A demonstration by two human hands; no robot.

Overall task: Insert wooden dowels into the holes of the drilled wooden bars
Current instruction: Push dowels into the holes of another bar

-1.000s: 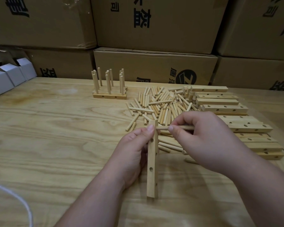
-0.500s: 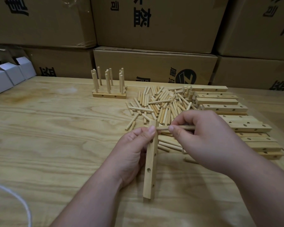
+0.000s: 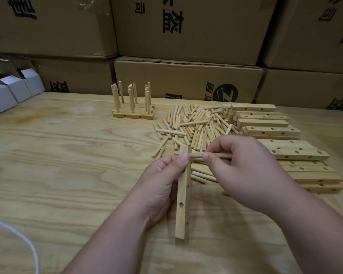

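Note:
My left hand [image 3: 160, 180] grips a drilled wooden bar [image 3: 182, 206], held lengthwise away from me with its near end close to the table. My right hand [image 3: 244, 171] pinches a wooden dowel [image 3: 214, 155], held sideways with its left tip at the bar's far end, beside my left thumb. Whether the tip sits in a hole is hidden by my fingers. A pile of loose dowels [image 3: 194, 127] lies just behind my hands. Drilled bars [image 3: 269, 131] are stacked to the right. Finished bars with upright dowels [image 3: 133, 111] stand at the back.
Cardboard boxes [image 3: 186, 84] are stacked along the table's far edge. Small white boxes [image 3: 12, 89] sit at the far left. A white cord [image 3: 18, 238] curves over the table's near left corner. The wooden table [image 3: 57, 165] lies bare to the left of my hands.
The bar's near end has swung slightly to the left and tilted. Both hands stay in place with the dowel tip at the bar's far end.

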